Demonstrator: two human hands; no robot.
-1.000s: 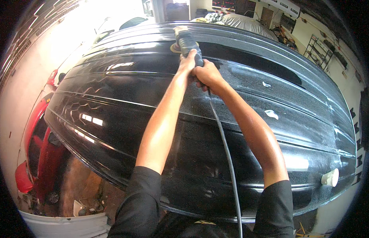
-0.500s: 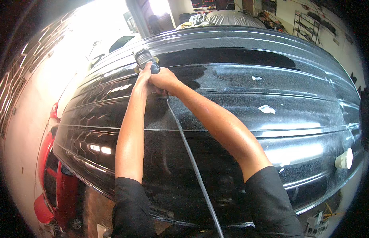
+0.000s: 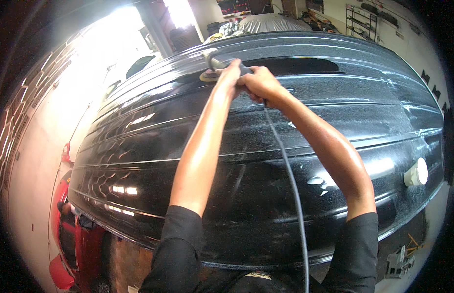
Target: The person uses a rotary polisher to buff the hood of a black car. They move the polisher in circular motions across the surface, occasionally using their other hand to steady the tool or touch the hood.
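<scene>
My left hand is closed around the body of the polisher; my right hand is closed around its rear end. The polisher is near the far side of the black roof. I cannot tell whether its pad sits flat. Caution: a tilted pad could catch a ridge; a swinging cord could smear the white paste or tip the cup.

Ribbed black panel glossy, smooth (hazy film toward right); sleeve matt cloth.
</scene>
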